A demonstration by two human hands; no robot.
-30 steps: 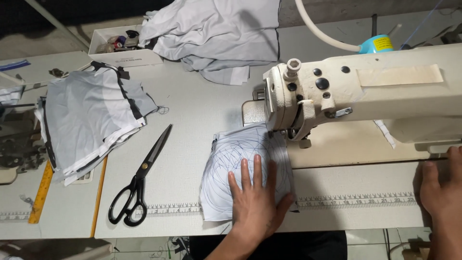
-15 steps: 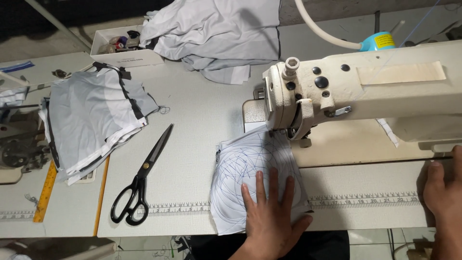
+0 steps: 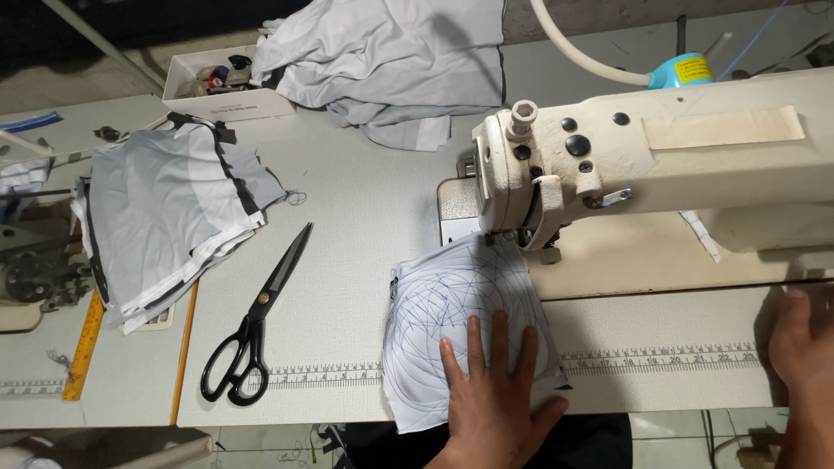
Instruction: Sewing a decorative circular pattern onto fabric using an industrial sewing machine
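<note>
My left hand (image 3: 495, 395) lies flat with fingers spread on a white fabric piece (image 3: 452, 295) covered in blue stitched lines. The piece rests on the table's near edge, and its far tip reaches under the needle area of the cream sewing machine (image 3: 678, 148). My right hand (image 3: 804, 343) sits at the right frame edge against the table's front, by the printed ruler strip (image 3: 660, 358). It is partly cut off and nothing shows in it.
Black scissors (image 3: 256, 321) lie left of the piece. A stack of grey cut fabric (image 3: 165, 217) sits further left beside a yellow ruler (image 3: 82, 347). At the back are a grey cloth pile (image 3: 391, 61), a white box (image 3: 217, 87) and a blue thread cone (image 3: 682, 68).
The white piece has slid to the right and turned under the machine head. My left hand moved right and nearer with it. My right hand stayed put.
</note>
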